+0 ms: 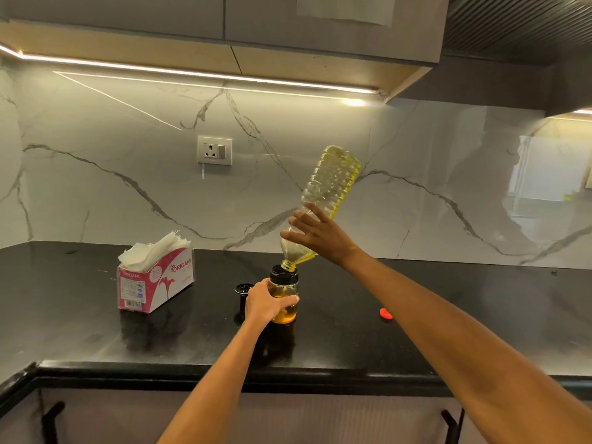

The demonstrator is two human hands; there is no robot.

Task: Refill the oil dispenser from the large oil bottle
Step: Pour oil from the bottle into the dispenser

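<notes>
The large clear oil bottle (331,184), part full of yellow oil, is tipped steeply with its base up and its mouth in the black neck of the oil dispenser (283,294). My right hand (317,233) grips the bottle's lower body near the neck. The dispenser is a small glass jar standing on the black counter (352,334), with amber oil in its lower half. My left hand (266,304) wraps round the jar from the left. The dispenser's black lid (242,293) stands just left of it, partly hidden by my left hand.
A red bottle cap (386,314) lies on the counter to the right. A pink tissue box (153,280) stands at the left. A wall socket (214,150) sits on the marble backsplash. Cabinets hang overhead; the counter's front edge runs below my arms.
</notes>
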